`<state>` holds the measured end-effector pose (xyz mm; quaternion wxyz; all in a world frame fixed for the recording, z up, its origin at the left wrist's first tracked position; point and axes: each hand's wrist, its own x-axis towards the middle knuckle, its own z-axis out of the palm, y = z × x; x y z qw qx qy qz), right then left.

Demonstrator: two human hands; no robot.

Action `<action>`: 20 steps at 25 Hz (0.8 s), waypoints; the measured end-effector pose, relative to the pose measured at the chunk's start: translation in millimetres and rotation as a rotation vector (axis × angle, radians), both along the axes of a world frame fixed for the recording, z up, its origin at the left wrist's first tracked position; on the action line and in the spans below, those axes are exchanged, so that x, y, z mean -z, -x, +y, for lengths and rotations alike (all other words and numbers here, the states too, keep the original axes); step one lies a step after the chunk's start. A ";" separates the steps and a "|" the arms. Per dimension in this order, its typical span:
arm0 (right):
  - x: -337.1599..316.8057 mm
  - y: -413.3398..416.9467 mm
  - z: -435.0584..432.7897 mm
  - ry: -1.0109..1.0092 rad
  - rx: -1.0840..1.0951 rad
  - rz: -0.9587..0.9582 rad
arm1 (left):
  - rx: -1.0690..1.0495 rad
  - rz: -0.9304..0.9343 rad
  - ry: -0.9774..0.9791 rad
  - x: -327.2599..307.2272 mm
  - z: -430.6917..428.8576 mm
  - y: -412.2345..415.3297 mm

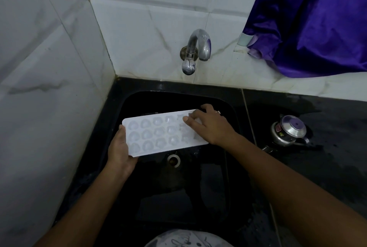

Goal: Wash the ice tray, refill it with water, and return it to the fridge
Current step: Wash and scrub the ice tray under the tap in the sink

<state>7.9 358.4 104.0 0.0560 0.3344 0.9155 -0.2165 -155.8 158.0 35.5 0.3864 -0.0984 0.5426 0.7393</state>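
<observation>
While over sink (139, 98), dimpled plastic tray (155, 133)

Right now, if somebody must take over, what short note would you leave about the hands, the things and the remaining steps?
Left hand grips the left end of the white plastic ice tray above the black sink.
Right hand holds its right end.
The curved metal tap shows no water running.
Done: tray brought to the sink.
Left: wash, refill, return to the fridge, out of view.
</observation>
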 end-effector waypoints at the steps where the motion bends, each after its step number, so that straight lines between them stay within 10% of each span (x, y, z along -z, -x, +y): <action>1: 2.5 1.5 0.2 -0.112 -0.021 -0.029 | 0.007 0.000 0.012 1.2 0.4 -2.2; 3: 10.0 6.6 -5.1 -0.255 -0.055 -0.055 | 0.014 -0.006 0.024 3.0 2.2 -7.8; 8: 9.2 3.1 -1.8 0.219 0.108 0.066 | -0.010 0.004 0.022 5.4 -0.3 -4.4; 13: 10.2 0.6 3.7 -0.347 -0.155 -0.104 | 0.019 -0.005 0.030 7.9 1.9 -9.7; 20: 11.9 -6.1 -5.0 -0.137 -0.149 0.107 | 0.002 -0.010 0.034 4.5 2.6 -6.9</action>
